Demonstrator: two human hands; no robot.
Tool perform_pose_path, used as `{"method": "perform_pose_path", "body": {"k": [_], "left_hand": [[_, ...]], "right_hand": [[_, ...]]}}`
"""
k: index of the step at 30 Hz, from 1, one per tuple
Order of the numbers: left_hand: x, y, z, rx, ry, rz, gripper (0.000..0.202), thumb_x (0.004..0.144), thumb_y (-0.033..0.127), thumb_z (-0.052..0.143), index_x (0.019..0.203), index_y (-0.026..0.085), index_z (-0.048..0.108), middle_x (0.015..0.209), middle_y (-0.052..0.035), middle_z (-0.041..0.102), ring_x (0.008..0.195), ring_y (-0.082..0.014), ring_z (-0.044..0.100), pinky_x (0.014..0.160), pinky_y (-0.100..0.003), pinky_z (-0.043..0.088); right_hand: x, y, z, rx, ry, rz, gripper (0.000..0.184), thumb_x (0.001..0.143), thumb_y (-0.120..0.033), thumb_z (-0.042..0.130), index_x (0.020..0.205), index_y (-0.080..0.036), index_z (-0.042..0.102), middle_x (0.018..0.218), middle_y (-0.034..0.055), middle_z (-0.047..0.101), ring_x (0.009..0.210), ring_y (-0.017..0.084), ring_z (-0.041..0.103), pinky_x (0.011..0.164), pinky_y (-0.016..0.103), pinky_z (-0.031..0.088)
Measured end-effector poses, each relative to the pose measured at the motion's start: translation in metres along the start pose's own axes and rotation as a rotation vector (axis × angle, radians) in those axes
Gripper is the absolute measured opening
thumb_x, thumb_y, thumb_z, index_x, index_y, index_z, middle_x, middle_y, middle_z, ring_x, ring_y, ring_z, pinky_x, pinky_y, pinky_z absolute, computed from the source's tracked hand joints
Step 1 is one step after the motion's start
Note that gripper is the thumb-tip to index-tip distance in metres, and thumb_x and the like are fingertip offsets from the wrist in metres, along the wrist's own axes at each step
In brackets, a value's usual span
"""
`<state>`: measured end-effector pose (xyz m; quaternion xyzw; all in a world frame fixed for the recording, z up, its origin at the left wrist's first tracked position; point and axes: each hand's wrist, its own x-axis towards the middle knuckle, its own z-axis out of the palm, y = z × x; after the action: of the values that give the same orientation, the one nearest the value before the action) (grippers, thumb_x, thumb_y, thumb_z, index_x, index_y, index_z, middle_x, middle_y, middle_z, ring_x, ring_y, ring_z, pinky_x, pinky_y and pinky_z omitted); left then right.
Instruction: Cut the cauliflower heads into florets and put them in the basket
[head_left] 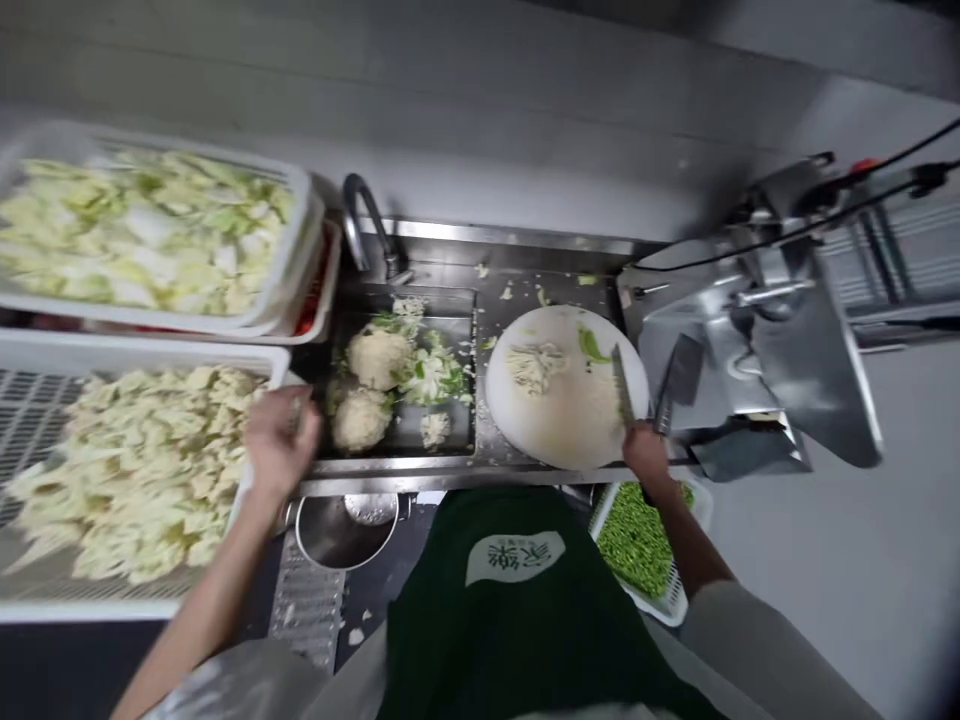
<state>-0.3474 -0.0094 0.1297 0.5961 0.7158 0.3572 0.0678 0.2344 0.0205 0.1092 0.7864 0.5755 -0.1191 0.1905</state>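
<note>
Two bare hands work at a steel counter [525, 462]. The right hand [643, 452], at the counter's front edge, is clamped on the handle of a knife [622, 386] whose blade lies across the right side of a round white board [577, 425]. A cut cauliflower piece [534, 366] sits toward the board's far left. The left hand [279, 440] hovers at the right rim of a crate [150, 606] of florets beside the counter's left end, fingers curled; blur hides whether they grip anything. Whole cauliflower heads [377, 357] fill the sink [405, 438] between the hands. A slicer [787, 340] stands at the counter's right end.
</note>
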Motion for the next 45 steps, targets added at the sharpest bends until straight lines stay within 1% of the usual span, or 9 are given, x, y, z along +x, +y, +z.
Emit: {"method": "perform_pose_path", "body": {"k": [6, 9, 11, 15, 25, 29, 33, 41, 45], "left_hand": [[-0.02, 0.162, 0.209, -0.206, -0.533, 0.247, 0.072, 0.083, 0.054, 0.073, 0.149, 0.032, 0.055, 0.16, -0.0155, 0.04, 0.15, -0.0435, 0.034, 0.118, -0.062, 0.036], [-0.004, 0.208, 0.273, -0.165, -0.671, 0.246, 0.099, 0.074, 0.06, 0.081, 0.159, 0.034, 0.039, 0.17, -0.0159, 0.017, 0.155, -0.0532, 0.011, 0.115, -0.073, 0.03], [0.007, 0.225, 0.299, -0.16, -0.693, 0.2, 0.087, 0.082, 0.057, 0.074, 0.158, 0.03, 0.042, 0.165, -0.0188, 0.028, 0.152, -0.051, 0.02, 0.113, -0.071, 0.032], [0.013, 0.231, 0.319, -0.108, -0.657, 0.248, 0.061, 0.088, 0.038, 0.065, 0.146, 0.021, 0.056, 0.144, -0.0186, 0.05, 0.141, -0.0425, 0.035, 0.118, -0.061, 0.033], [-0.009, 0.266, 0.288, -0.097, -0.485, 0.212, 0.044, 0.099, 0.041, 0.053, 0.138, 0.023, 0.059, 0.146, -0.0172, 0.049, 0.141, -0.0405, 0.041, 0.119, -0.059, 0.035], [0.021, 0.322, 0.352, -0.227, -0.565, 0.333, 0.05, 0.103, 0.038, 0.046, 0.149, 0.018, 0.048, 0.156, -0.0188, 0.042, 0.147, -0.0377, 0.04, 0.122, -0.054, 0.035], [0.045, 0.358, 0.429, 0.011, -0.638, 0.053, 0.07, 0.099, 0.044, 0.057, 0.156, 0.007, 0.038, 0.167, -0.0296, 0.024, 0.154, -0.0508, 0.022, 0.118, -0.071, 0.029], [-0.106, 0.343, 0.406, 0.101, -0.649, 0.281, 0.076, 0.101, 0.058, 0.045, 0.16, 0.01, 0.036, 0.17, -0.0184, 0.028, 0.16, -0.0353, 0.018, 0.131, -0.055, 0.015], [-0.14, 0.351, 0.408, -0.005, -0.538, 0.216, 0.082, 0.095, 0.06, 0.057, 0.161, 0.015, 0.036, 0.171, -0.0168, 0.024, 0.16, -0.0366, 0.016, 0.13, -0.057, 0.017]], "right_hand": [[-0.001, 0.033, 0.009, 0.081, -0.019, -0.041, 0.033, 0.107, -0.026, 0.037, 0.124, -0.01, 0.06, 0.098, 0.019, 0.075, 0.095, 0.029, 0.073, 0.079, 0.034, 0.044], [0.0, 0.049, 0.005, 0.099, 0.008, -0.019, 0.034, 0.107, -0.026, 0.036, 0.123, -0.01, 0.06, 0.097, 0.0199, 0.075, 0.093, 0.029, 0.073, 0.08, 0.035, 0.045], [0.002, 0.062, 0.004, 0.114, -0.002, 0.003, 0.034, 0.107, -0.026, 0.035, 0.122, -0.008, 0.061, 0.096, 0.0207, 0.074, 0.092, 0.03, 0.073, 0.08, 0.035, 0.045], [0.007, 0.078, 0.011, 0.145, -0.049, 0.004, 0.034, 0.108, -0.028, 0.034, 0.12, -0.01, 0.061, 0.094, 0.0189, 0.074, 0.089, 0.03, 0.072, 0.076, 0.034, 0.043], [0.011, 0.103, 0.024, 0.352, -0.087, -0.084, 0.03, 0.109, -0.031, 0.038, 0.11, -0.015, 0.064, 0.091, 0.0123, 0.073, 0.086, 0.024, 0.067, 0.07, 0.03, 0.035], [0.014, 0.132, 0.037, 0.418, -0.074, 0.013, 0.031, 0.108, -0.033, 0.039, 0.105, -0.016, 0.065, 0.091, 0.0133, 0.073, 0.084, 0.023, 0.066, 0.069, 0.03, 0.034], [0.015, 0.149, 0.06, 0.637, -0.083, 0.088, 0.031, 0.103, -0.038, 0.042, 0.094, -0.018, 0.063, 0.079, 0.0092, 0.07, 0.072, 0.02, 0.063, 0.064, 0.028, 0.036], [0.016, 0.137, 0.108, 1.183, -0.233, 0.107, 0.036, 0.089, -0.058, 0.051, 0.072, -0.026, 0.047, 0.047, -0.0031, 0.052, 0.041, 0.017, 0.052, 0.048, 0.029, 0.04], [0.021, 0.112, 0.114, 1.187, -0.257, 0.009, 0.039, 0.087, -0.062, 0.053, 0.069, -0.028, 0.046, 0.046, -0.0005, 0.054, 0.044, 0.019, 0.055, 0.05, 0.031, 0.044]]}}
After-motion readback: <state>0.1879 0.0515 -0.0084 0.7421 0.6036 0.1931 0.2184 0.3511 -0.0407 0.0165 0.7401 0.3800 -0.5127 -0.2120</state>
